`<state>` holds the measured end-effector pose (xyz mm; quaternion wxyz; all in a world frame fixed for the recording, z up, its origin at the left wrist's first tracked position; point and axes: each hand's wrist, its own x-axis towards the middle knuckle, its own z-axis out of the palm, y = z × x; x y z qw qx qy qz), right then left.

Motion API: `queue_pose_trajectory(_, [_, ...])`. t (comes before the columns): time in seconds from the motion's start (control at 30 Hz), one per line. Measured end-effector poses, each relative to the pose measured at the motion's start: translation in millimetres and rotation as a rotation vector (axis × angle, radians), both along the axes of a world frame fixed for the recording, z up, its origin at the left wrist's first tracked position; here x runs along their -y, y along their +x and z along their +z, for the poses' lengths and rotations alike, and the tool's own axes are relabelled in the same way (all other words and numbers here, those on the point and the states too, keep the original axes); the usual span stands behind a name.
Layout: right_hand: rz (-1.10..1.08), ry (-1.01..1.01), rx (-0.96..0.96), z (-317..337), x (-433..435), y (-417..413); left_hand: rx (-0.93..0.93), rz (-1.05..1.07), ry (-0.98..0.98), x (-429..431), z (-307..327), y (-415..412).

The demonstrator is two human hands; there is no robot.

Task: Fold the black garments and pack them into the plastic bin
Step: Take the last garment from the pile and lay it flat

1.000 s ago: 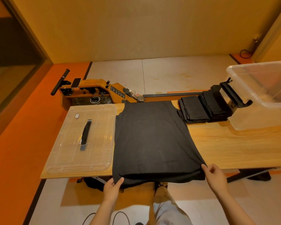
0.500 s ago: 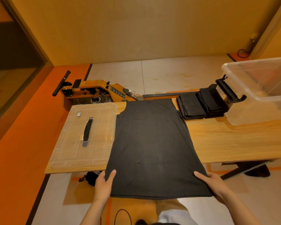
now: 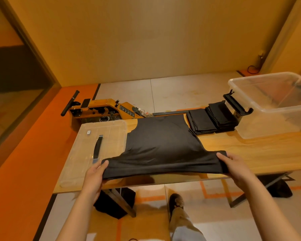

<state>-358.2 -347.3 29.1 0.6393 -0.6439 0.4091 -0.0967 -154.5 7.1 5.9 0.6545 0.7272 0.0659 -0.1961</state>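
My left hand [image 3: 94,173] and right hand [image 3: 235,164] grip the near hem of the shirt [image 3: 163,141]; it stretches away from me.

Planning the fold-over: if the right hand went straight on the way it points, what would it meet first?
The spread body of the black garment whose hem the right hand grips; past it, probably the near folded stack, though depth is unclear.
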Motion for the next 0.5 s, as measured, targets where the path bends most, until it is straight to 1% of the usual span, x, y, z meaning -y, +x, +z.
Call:
queue_pose_trajectory(0.1, [-0.070,-0.214,-0.008,14,10,27,0.088,0.085,0.020,14,20,23])
queue_pose_trajectory(0.17, [-0.108,-0.275,0.017,23,19,46,0.125,0.148,0.004,23,34,40])
queue_pose_trajectory(0.23, [-0.157,-0.258,0.080,38,28,66,0.166,0.200,-0.025,32,50,57])
queue_pose_trajectory(0.33, [-0.231,-0.165,0.213,71,38,98,0.197,0.231,-0.103,47,81,84])
queue_pose_trajectory(0.4, [-0.247,-0.097,0.301,92,41,121,0.156,0.244,-0.203,58,102,103])
queue_pose_trajectory(0.5, [-0.257,-0.043,0.377,115,46,158,0.077,0.266,-0.344,77,130,134])
